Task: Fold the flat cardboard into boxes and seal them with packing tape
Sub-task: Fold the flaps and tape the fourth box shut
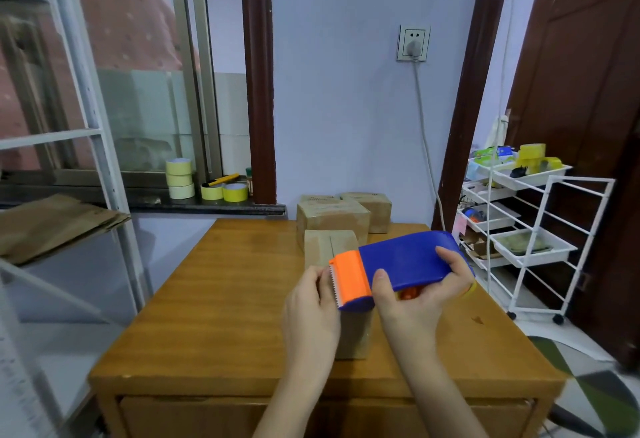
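Observation:
A blue tape dispenser [405, 259] with an orange cutter head is held above a brown cardboard box [329, 247] that stands on the wooden table [214, 299]. My right hand [419, 302] grips the dispenser's body from below, thumb on its near side. My left hand [311, 302] is at the serrated cutter end, fingers curled against the box top; what it pinches is hidden. Much of the box is covered by my hands and the dispenser.
Two sealed boxes [332, 216] stand at the table's far edge. Rolls of yellow tape [180, 178] and a yellow knife [221, 179] lie on the window sill. Flat cardboard [52, 226] rests on a left shelf. A white wire trolley [526, 230] stands right.

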`<state>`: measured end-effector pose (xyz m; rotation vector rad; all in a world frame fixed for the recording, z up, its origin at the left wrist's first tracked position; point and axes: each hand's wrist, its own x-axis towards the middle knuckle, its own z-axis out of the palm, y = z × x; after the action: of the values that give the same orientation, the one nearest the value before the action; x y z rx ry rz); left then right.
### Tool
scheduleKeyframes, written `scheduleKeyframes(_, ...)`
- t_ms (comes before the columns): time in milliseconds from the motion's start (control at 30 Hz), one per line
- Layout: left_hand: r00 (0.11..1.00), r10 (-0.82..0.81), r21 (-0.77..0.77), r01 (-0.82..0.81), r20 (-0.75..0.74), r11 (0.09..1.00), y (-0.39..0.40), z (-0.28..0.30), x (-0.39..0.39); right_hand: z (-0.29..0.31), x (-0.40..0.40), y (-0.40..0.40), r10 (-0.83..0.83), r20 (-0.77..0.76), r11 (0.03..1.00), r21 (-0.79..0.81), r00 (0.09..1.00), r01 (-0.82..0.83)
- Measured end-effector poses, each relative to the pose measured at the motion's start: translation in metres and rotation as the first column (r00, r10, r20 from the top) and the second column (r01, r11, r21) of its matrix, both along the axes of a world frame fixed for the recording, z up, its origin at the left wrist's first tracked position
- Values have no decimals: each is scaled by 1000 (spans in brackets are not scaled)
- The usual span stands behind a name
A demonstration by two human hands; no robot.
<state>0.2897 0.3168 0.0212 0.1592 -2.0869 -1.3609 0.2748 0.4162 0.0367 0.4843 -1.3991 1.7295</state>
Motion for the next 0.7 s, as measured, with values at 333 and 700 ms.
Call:
scheduleKeyframes(333, 999, 22, 4, -23, 34, 1000, -27, 1, 0, -1, -8, 16, 94, 174, 995, -32, 980, -90)
scheduleKeyframes(700, 997, -2, 59, -2, 82, 998, -20, 6, 0, -7, -13, 21, 81, 174, 995, 35, 981, -88)
